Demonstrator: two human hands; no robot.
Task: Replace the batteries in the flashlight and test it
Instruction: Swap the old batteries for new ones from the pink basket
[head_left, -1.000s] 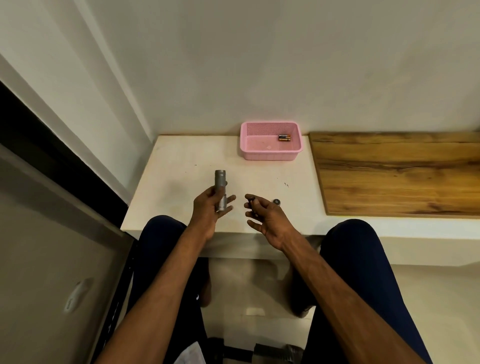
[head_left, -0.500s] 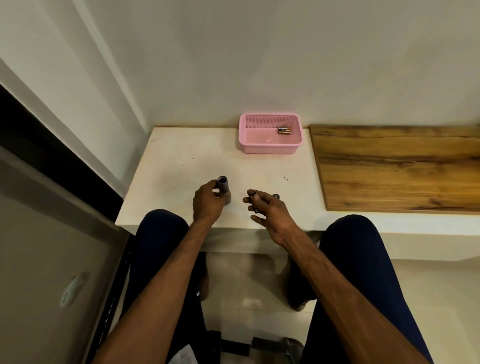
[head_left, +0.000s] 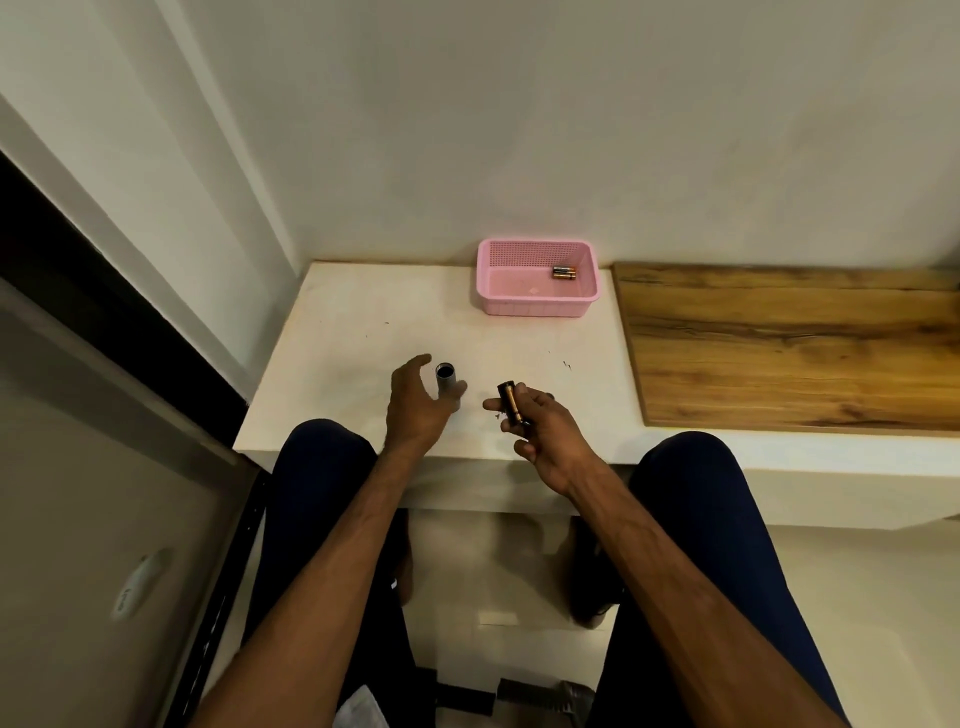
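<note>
I see the flashlight body (head_left: 447, 385) standing upright, open end up, nearer me than the pink basket (head_left: 535, 307) and slightly left of it. The left hand (head_left: 413, 410) cups loosely beside it, fingers spread, gripping nothing; the right hand (head_left: 545, 436), also on the basket's near side, pinches a battery (head_left: 509, 408)

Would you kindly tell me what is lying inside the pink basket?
Two batteries lie side by side in the far right corner of the pink basket. Its near wall hides a strip of the floor.
</note>
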